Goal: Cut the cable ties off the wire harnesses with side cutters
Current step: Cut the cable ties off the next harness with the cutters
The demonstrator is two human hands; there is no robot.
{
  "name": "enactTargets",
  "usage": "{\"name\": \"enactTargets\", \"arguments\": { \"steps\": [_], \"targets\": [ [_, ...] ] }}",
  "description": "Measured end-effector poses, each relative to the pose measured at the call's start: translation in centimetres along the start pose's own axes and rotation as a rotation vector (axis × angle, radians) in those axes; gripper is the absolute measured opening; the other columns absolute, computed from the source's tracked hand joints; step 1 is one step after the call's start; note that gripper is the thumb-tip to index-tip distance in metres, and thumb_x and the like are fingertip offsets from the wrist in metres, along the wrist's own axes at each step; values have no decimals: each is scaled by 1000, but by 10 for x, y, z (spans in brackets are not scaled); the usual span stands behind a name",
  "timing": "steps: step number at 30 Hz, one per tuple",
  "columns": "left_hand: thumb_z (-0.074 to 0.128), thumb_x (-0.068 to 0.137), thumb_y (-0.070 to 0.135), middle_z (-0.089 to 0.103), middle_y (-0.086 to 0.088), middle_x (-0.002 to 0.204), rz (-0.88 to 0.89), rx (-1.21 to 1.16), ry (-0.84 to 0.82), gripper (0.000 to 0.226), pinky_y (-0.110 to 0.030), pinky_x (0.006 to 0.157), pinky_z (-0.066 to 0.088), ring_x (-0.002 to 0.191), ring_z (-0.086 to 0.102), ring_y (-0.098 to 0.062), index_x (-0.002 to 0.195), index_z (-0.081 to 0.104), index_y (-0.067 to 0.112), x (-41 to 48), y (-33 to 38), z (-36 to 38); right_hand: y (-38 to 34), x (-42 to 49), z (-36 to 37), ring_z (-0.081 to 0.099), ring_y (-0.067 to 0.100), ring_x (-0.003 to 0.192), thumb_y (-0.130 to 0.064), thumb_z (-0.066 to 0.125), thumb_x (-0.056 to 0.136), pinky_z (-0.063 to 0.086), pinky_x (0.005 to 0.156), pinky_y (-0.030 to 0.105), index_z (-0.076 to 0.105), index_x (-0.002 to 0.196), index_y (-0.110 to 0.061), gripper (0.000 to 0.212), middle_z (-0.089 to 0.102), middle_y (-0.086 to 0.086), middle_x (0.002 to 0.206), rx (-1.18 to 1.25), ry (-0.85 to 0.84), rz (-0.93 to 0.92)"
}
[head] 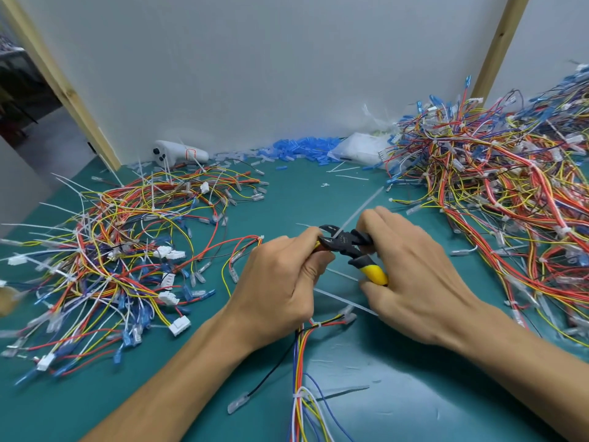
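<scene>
My left hand [280, 279] grips a wire harness [302, 352] whose red, yellow, blue and black wires run down toward the near edge; a white tie [298, 395] still binds them lower down. My right hand [411, 266] grips the side cutters [347, 247] by their yellow and black handles. The black jaws point left at my left fingertips and sit around a white cable tie [360, 208] whose long tail sticks up and to the right. Where the tie meets the wires is hidden by my fingers.
A loose pile of harnesses [111, 250] covers the left of the green mat [398, 393]; a bigger heap [510, 193] fills the right. Blue terminal sleeves [299, 148], a white plastic bag [360, 151] and a white handheld device [178, 154] lie along the back wall. Cut ties lie near my hands.
</scene>
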State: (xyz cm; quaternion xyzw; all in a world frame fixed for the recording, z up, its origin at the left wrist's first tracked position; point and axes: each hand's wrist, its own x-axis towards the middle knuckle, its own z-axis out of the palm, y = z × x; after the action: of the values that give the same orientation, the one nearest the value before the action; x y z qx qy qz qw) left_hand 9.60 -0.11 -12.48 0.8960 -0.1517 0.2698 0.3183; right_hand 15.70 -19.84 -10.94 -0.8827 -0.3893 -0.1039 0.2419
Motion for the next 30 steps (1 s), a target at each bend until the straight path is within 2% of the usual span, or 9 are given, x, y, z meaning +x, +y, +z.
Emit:
{"name": "enactTargets", "arguments": {
  "steps": [5, 9, 13, 15, 17, 20, 24, 27, 30],
  "targets": [
    [43, 106, 28, 45, 5, 62, 13, -26, 62, 34, -41, 52, 35, 56, 37, -16, 77, 49, 10, 0, 3, 0, 3, 5, 2, 53, 25, 93, -55, 51, 95, 40, 81, 45, 44, 113, -37, 26, 50, -7, 103, -74, 132, 51],
    [45, 107, 24, 45, 2, 61, -9, -78, 91, 34, -43, 53, 36, 55, 42, -19, 77, 49, 7, -1, 3, 0, 12, 8, -2, 59, 13, 71, -74, 49, 91, 41, 65, 36, 34, 110, -47, 36, 64, -20, 85, 199, 188, 231],
    [45, 106, 25, 46, -1, 60, -9, -80, 88, 37, -46, 53, 36, 54, 43, -24, 76, 49, 4, -1, 3, -1, 25, 8, -7, 60, 20, 61, -44, 84, 75, 42, 58, 36, 26, 115, -38, 71, 60, -8, 74, 128, 131, 282],
    [45, 106, 25, 46, -1, 59, -10, -75, 93, 38, -46, 53, 35, 53, 43, -24, 76, 49, 4, -1, 3, -1, 30, 9, -8, 57, 17, 74, -31, 84, 75, 44, 66, 37, 32, 116, -35, 66, 54, -3, 88, 113, 95, 264],
    [47, 107, 22, 46, -1, 59, -16, -76, 104, 37, -44, 52, 35, 52, 43, -23, 75, 49, 4, -1, 2, -1, 34, 11, -8, 52, 7, 83, -38, 86, 78, 40, 72, 18, 50, 114, -30, 51, 48, 2, 99, 126, 133, 195],
    [48, 108, 20, 46, 6, 60, -35, -124, 171, 35, -36, 52, 36, 52, 44, -18, 74, 48, 9, -1, 4, 0, 29, 15, -11, 63, 7, 84, -56, 79, 86, 45, 74, 17, 67, 119, -40, 39, 63, -10, 97, 292, 202, 80],
    [43, 108, 30, 46, 8, 61, -150, -247, 356, 38, -34, 54, 35, 53, 44, -16, 75, 46, 13, 3, -1, -4, 24, 11, -12, 59, 0, 75, -72, 48, 93, 52, 69, 37, 51, 136, -66, 44, 66, -31, 90, 328, 79, 101],
    [42, 109, 33, 47, 9, 62, -205, -264, 383, 39, -33, 55, 34, 55, 42, -13, 74, 45, 17, 4, -7, -8, 26, 10, -11, 45, 13, 59, -79, 50, 86, 47, 63, 40, 62, 118, -43, 50, 58, -4, 69, 330, 69, 188],
    [42, 109, 34, 46, 8, 61, -215, -269, 386, 39, -35, 55, 34, 56, 43, -15, 73, 45, 17, 5, -8, -6, 22, 10, -17, 41, 16, 54, -68, 71, 75, 39, 55, 37, 54, 102, -31, 49, 54, 3, 64, 311, 41, 178]
  ]
}}
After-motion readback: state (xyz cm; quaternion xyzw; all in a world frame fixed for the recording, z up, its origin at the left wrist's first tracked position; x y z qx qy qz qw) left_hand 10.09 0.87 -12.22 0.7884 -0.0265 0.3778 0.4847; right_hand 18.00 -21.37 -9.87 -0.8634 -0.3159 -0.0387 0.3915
